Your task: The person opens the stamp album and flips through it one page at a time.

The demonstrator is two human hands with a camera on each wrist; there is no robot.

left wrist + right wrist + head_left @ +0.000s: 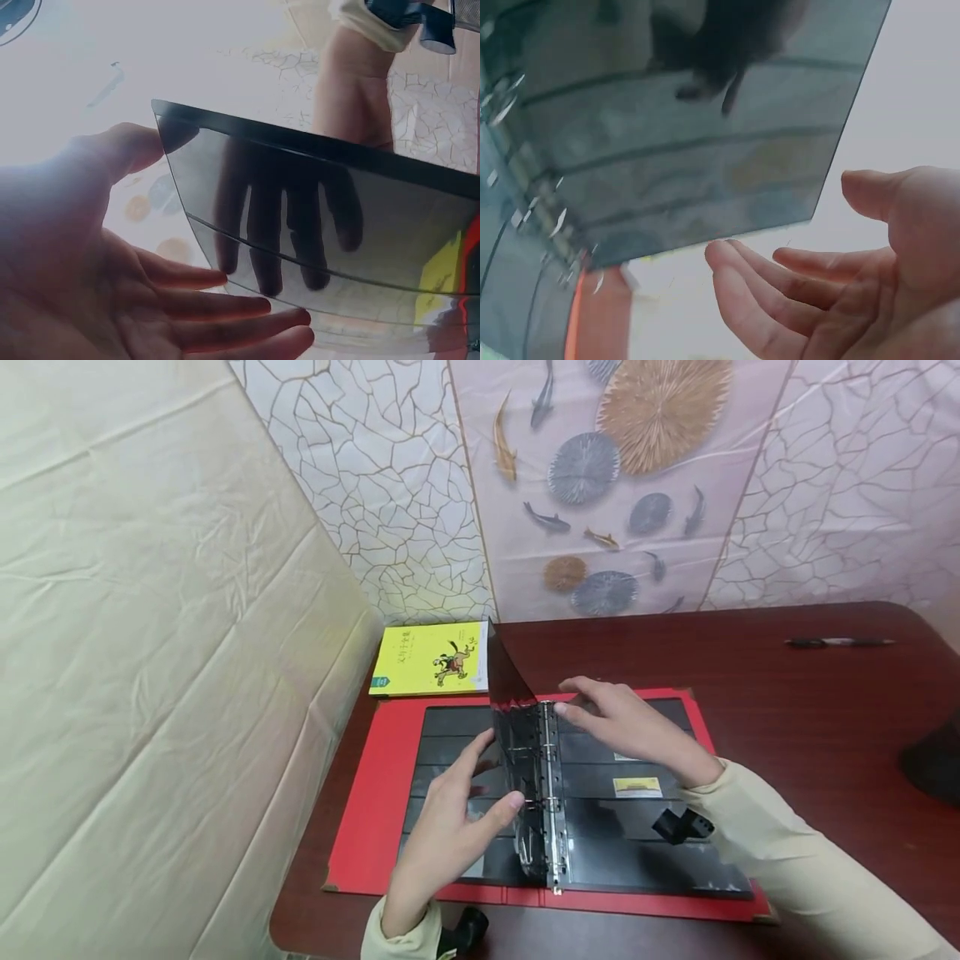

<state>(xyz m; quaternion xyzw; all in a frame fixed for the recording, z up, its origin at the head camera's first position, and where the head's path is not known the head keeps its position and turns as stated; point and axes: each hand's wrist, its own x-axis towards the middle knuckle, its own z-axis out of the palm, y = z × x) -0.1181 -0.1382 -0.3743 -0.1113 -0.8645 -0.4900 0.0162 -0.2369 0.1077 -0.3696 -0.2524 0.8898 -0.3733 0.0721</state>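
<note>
A red ring-binder album (375, 793) lies spread on the table, its black pocket pages on both sides of metal rings (551, 802). One see-through dark page (510, 681) stands up from the rings, curving toward the left. My left hand (446, 822) is at this page's left side, fingers extended, thumb apart; its thumb overlaps the page corner in the left wrist view. Over the right side, my right hand (626, 718) has loosely bent fingers near the top of the rings, grasping nothing. A small yellow-and-white card (637, 787) sits in a right-hand pocket.
Behind the album's left side lies a yellow book (427, 660) with a cartoon cover. A pen (840, 642) rests far right on the brown table (825, 718). Some dark object (933, 760) is at the right edge. Patterned cloth hangs behind, pale cloth at left.
</note>
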